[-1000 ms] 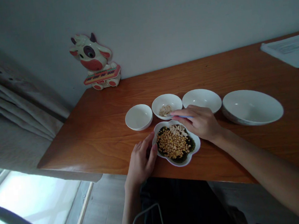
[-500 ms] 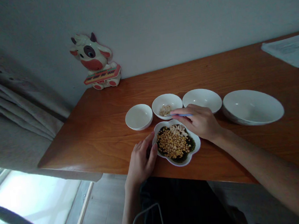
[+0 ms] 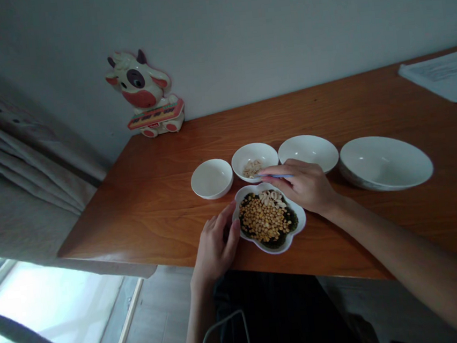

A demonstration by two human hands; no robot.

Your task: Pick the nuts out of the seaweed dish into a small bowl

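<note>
My left hand (image 3: pixel 216 243) grips the left rim of a white flower-shaped bowl (image 3: pixel 274 250), thumb and fingers against its wall. Yellow split beans (image 3: pixel 263 216) and some pale seeds (image 3: pixel 272 198) lie in it over a dark green layer. Pinched in my right hand (image 3: pixel 308 185) is a thin bluish tool (image 3: pixel 279 176) that looks like tweezers. Its tip reaches into a small white bowl (image 3: pixel 254 150) with pale seeds (image 3: pixel 251 168) at the bottom. Whether the tip holds a seed is too small to tell.
A small white bowl (image 3: pixel 212 179) stands on the left; another white bowl (image 3: pixel 309 150) and a larger one (image 3: pixel 387 164) stand on the right. A cow toy with a keyboard (image 3: pixel 146 96) sits at the back left of the wooden table (image 3: pixel 154 200). Papers (image 3: pixel 446 78) lie back right.
Hardly anything differs. Both hands, the tool and the bowls hold their places; the whole view shifts very slightly.
</note>
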